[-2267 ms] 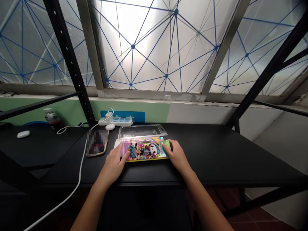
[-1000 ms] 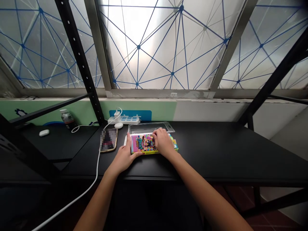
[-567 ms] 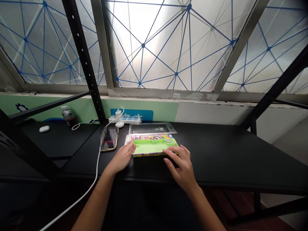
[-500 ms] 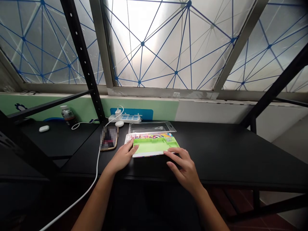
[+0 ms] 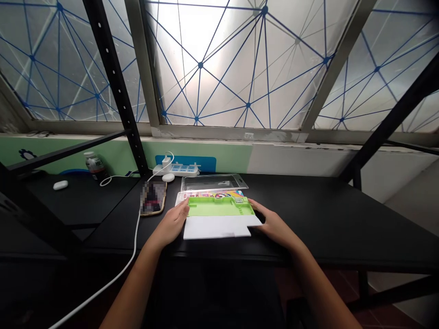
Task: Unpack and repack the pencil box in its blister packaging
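A flat case lies open on the black table [image 5: 325,219] in front of me. Its green tray [image 5: 219,208] with small compartments faces up, and a white flap [image 5: 217,226] is folded out toward me. A strip of the colourful cartoon cover [image 5: 212,195] shows behind the tray. My left hand [image 5: 171,224] rests against the left edge of the case, fingers curled on it. My right hand [image 5: 274,224] holds the right end of the white flap, fingers partly under it.
A clear plastic package shell [image 5: 214,182] lies just behind the case. A phone [image 5: 153,197] sits to the left, with a white cable [image 5: 130,246] running off the table edge. A power strip [image 5: 176,170], a bottle [image 5: 92,165] and black rack posts stand along the window wall.
The colourful case was closed under both hands. It has been opened: the green tray now shows and the white flap has swung down toward me, with my right hand moving to its right end.
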`<state>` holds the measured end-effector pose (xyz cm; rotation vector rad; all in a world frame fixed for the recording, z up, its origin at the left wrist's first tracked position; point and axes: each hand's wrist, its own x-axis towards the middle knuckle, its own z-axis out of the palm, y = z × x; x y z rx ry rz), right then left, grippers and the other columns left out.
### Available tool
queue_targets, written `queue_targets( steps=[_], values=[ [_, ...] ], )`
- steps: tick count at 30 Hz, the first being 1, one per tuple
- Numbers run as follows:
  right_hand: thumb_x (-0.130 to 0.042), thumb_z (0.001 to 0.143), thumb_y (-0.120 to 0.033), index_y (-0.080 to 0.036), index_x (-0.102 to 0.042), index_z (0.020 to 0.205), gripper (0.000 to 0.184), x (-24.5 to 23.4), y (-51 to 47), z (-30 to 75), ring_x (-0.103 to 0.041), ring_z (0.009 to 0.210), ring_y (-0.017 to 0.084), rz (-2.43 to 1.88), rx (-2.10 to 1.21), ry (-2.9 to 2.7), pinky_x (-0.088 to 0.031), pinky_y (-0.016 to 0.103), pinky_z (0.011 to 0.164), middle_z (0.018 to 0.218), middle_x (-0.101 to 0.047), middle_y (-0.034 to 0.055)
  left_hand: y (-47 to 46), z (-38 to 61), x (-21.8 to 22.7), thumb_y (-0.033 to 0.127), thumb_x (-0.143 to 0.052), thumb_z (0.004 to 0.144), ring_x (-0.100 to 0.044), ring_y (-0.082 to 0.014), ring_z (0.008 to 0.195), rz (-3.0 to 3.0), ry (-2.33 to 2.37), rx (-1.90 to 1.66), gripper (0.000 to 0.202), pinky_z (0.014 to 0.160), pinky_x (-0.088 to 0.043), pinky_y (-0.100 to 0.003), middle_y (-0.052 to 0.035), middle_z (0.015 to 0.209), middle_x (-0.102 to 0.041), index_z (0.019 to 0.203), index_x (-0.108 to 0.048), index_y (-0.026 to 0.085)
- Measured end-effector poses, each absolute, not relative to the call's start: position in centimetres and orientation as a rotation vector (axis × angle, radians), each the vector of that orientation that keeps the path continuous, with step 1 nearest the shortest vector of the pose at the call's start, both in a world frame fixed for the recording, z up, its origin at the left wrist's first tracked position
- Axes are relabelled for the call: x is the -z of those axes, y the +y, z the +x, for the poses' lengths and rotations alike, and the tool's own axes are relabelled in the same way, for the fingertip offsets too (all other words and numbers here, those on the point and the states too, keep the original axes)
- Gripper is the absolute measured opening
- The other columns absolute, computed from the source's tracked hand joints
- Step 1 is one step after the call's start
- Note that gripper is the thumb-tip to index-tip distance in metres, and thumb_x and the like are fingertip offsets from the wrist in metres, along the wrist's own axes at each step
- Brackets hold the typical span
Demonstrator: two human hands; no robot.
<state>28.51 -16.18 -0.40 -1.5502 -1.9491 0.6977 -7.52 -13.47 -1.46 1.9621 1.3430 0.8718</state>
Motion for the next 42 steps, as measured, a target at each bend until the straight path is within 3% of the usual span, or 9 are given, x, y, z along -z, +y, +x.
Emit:
queue_targets(
  steps=[6, 10, 14, 18, 23, 28, 32, 38, 42],
  values=[
    [-0.059, 0.089, -0.053, -0.025, -0.057, 0.139, 0.057, 0.5, -15.0, 28.1, -0.056, 0.128, 0.031, -1.522, -0.628, -1.836, -0.044, 0.047, 0.107, 0.137, -0.064, 0.0071, -13.5, -7.7, 1.8, 0.068, -0.008, 0.099, -0.036, -0.026, 0.145, 1.86, 1.276, -0.972, 0.079, 0.119, -0.027, -0.041, -0.0106, 0.159, -0.035, 0.158, -0.022, 0.018],
    [-0.072, 0.081, -0.049, -0.024, -0.055, 0.14, 0.066, 0.6, -15.4, 27.2, -0.059, 0.125, 0.033, -1.51, -0.581, -1.845, -0.046, 0.046, 0.105, 0.135, -0.065, 0.0085, -13.9, -7.0, 1.8, 0.068, -0.042, 0.095, -0.049, -0.0304, 0.137, 2.04, 1.357, -0.989, 0.087, 0.111, -0.039, -0.043, -0.0158, 0.148, -0.052, 0.16, -0.011, 0.021],
    [-0.074, 0.079, -0.04, -0.026, -0.041, 0.151, 0.081, 0.6, -15.8, 26.7, -0.062, 0.122, 0.032, -1.481, -0.478, -1.813, -0.047, 0.047, 0.105, 0.131, -0.068, 0.0065, -14.3, -5.7, 0.7, 0.061, -0.067, 0.084, -0.052, -0.034, 0.133, 2.371, 1.542, -1.172, 0.095, 0.106, -0.044, -0.045, -0.0153, 0.145, -0.053, 0.158, -0.017, 0.025],
    [-0.071, 0.081, -0.043, -0.022, -0.053, 0.143, 0.068, -1.2, -13.5, 27.0, -0.065, 0.117, 0.032, -1.429, -0.288, -1.755, -0.051, 0.043, 0.101, 0.132, -0.067, 0.0082, -12.3, -4.2, -1.9, 0.058, -0.06, 0.091, -0.045, -0.0314, 0.137, 2.483, 1.568, -1.309, 0.078, 0.11, -0.04, -0.044, -0.0138, 0.147, -0.05, 0.153, -0.028, 0.024],
    [-0.067, 0.084, -0.043, -0.021, -0.055, 0.141, 0.063, -2.9, -7.3, 26.6, -0.066, 0.114, 0.03, -1.419, -0.215, -1.785, -0.053, 0.041, 0.097, 0.131, -0.068, 0.0084, -7.3, -2.4, -4.2, 0.067, -0.056, 0.088, -0.042, -0.0352, 0.137, 2.406, 1.897, -0.945, 0.079, 0.11, -0.036, -0.045, -0.0194, 0.146, -0.049, 0.146, -0.04, 0.015],
    [-0.065, 0.085, -0.044, -0.017, -0.058, 0.139, 0.061, -0.4, -4.2, 25.6, -0.064, 0.118, 0.031, -1.412, -0.204, -1.897, -0.051, 0.042, 0.1, 0.132, -0.067, 0.0136, -4.8, -2.6, -2.0, 0.069, -0.052, 0.089, -0.052, -0.0366, 0.125, 2.32, 1.98, -0.831, 0.074, 0.102, -0.041, -0.046, -0.0195, 0.133, -0.059, 0.14, -0.05, 0.016],
    [-0.059, 0.089, -0.048, -0.017, -0.057, 0.14, 0.059, 1.2, -4.3, 25.7, -0.058, 0.126, 0.032, -1.413, -0.188, -1.974, -0.046, 0.044, 0.105, 0.138, -0.061, 0.0154, -4.9, -3.3, -0.2, 0.074, -0.047, 0.088, -0.048, -0.0363, 0.13, 2.284, 1.995, -0.728, 0.078, 0.103, -0.041, -0.045, -0.019, 0.139, -0.055, 0.142, -0.049, 0.018],
    [-0.044, 0.098, -0.042, -0.02, -0.054, 0.142, 0.05, 1.6, -4.4, 25.4, -0.047, 0.137, 0.029, -1.479, -0.1, -2.051, -0.038, 0.048, 0.11, 0.147, -0.053, 0.0135, -5.4, -3.1, -0.3, 0.074, -0.033, 0.092, -0.028, -0.0441, 0.145, 2.266, 1.978, -0.673, 0.075, 0.105, -0.031, -0.068, -0.0257, 0.159, -0.029, 0.137, -0.053, 0.016],
    [-0.04, 0.1, -0.036, -0.022, -0.061, 0.134, 0.042, 1.4, -4.5, 24.6, -0.047, 0.135, 0.033, -1.519, 0.015, -2.084, -0.033, 0.058, 0.107, 0.148, -0.051, 0.0159, -5.8, -0.9, -1.3, 0.068, -0.036, 0.095, -0.024, -0.0443, 0.146, 2.376, 1.882, -0.742, 0.067, 0.107, -0.021, -0.074, -0.0253, 0.158, -0.031, 0.132, -0.056, 0.016]
  ],
)
